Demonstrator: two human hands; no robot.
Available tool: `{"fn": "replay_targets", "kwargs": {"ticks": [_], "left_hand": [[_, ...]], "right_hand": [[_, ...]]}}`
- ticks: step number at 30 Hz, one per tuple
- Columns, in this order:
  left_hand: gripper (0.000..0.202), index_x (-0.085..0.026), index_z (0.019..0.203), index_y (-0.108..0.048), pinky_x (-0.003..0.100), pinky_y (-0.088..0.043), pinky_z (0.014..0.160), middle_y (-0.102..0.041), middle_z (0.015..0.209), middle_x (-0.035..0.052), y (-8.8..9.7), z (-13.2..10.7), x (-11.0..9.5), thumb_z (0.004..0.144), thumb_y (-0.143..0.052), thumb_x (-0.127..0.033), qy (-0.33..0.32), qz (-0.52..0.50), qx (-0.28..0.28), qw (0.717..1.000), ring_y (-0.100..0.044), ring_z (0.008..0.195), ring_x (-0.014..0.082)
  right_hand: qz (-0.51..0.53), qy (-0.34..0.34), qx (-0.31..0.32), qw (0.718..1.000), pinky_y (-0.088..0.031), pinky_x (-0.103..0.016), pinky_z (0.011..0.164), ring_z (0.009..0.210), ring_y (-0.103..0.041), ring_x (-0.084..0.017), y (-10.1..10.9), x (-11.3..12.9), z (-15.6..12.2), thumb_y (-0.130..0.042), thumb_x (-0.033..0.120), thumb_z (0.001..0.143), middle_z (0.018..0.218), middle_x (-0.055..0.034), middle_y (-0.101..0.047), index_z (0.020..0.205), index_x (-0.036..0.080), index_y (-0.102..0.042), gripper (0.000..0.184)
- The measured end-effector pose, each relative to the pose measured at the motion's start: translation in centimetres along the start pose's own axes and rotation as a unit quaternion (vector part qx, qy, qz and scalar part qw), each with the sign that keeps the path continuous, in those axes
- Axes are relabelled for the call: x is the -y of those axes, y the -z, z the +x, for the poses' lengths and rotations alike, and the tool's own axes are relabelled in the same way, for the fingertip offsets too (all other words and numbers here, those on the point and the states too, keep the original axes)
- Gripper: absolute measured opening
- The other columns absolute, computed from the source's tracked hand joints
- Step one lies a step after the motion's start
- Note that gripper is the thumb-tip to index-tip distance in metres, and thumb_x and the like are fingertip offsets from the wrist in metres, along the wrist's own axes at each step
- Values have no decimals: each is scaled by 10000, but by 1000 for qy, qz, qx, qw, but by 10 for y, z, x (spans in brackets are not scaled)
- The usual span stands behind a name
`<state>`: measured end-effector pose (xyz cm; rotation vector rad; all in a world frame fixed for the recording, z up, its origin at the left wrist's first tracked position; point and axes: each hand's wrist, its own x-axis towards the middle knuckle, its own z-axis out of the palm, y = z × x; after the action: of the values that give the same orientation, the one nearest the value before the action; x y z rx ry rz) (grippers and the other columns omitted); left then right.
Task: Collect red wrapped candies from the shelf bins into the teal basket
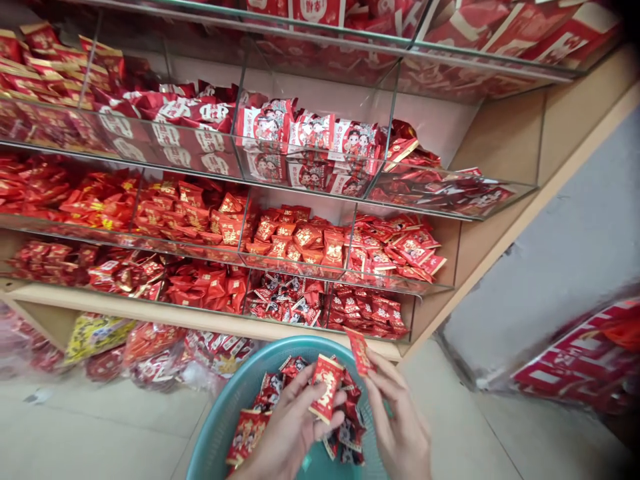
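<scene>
My left hand (293, 427) is closed on a red candy packet (326, 389) with gold lettering, held over the basket. To its right, my right hand (397, 417) pinches a second red candy packet (359, 351) between thumb and fingers, near the basket's right rim. Below both hands is a teal plastic basket (215, 417). Inside it lie several red and dark wrapped packets (350, 433), partly hidden by my hands. A larger red packet (247, 435) rests at the basket's left side.
Beyond the basket rises a wooden shelf unit (505, 227) with glass-fronted compartments full of red packets (295, 233). Plastic bags of packets (155, 350) lie under the lowest board. At right, a red and white bag (580, 360) leans by the grey wall (565, 267).
</scene>
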<state>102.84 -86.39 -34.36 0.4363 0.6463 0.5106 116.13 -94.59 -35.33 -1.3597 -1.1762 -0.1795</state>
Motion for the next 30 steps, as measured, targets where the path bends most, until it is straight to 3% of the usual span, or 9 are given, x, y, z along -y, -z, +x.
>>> {"fn": "replay_targets", "kwargs": {"ticks": [3,6,11,15,19,23,30], "left_hand": [[545,-190,1247,-453,406,-478,916,-629,1151,109,1,0,-2,754,-687,-184,-10,-1,7,1000,-622,1018,242],[573,-211,1281,-434,392,-472,925,-622,1164,92,-1,0,-5,762,-673,-168,-22,-3,14,1000,-617,1023,215],[589,-205,1322,-396,333,-480,896,-634,1136,89,-2,1,-7,786,-634,-149,-35,-2,0,999,-622,997,188],[573,-194,1341,-369,312,-487,857,-652,1090,92,-1,3,-4,814,-590,-149,-32,-10,-17,999,-640,938,179],[433,-172,1274,-446,301,-482,844,-665,1050,87,3,4,1,850,-533,-170,-37,-30,1,999,-639,923,176],[329,-132,1122,-572,290,-484,825,-672,1028,91,4,5,0,874,-506,-337,-15,-31,61,998,-635,919,192],[349,-133,1022,-618,282,-494,770,-702,900,80,0,2,0,803,-601,-405,0,4,28,1000,-661,824,200]], "right_hand": [[-21,64,46,997,-551,-377,867,1097,-578,-239,-4,0,-10,-517,78,821,1270,-42,-560,1170,302,-583,420],[12,24,64,998,-565,-341,852,1070,-597,-225,-10,5,-17,-508,100,838,1259,-21,-570,1194,324,-570,426],[6,-19,26,999,-564,-368,856,1043,-613,-236,-21,17,-30,-573,147,818,1193,-13,-615,1106,333,-633,348],[-10,23,28,999,-581,-350,806,1034,-617,-237,-25,18,-35,-555,90,818,1203,-31,-611,1158,313,-606,410],[-48,92,91,990,-576,-334,807,1037,-615,-239,-24,12,-34,-576,35,785,1219,-53,-599,1217,277,-564,495],[-107,147,126,975,-548,-346,839,1069,-593,-232,-24,5,-35,-548,45,812,1213,-92,-601,1187,201,-575,408],[-170,190,139,957,-535,-347,762,944,-624,-206,-28,12,-27,-518,93,842,1132,-89,-651,1053,189,-600,245]]}}
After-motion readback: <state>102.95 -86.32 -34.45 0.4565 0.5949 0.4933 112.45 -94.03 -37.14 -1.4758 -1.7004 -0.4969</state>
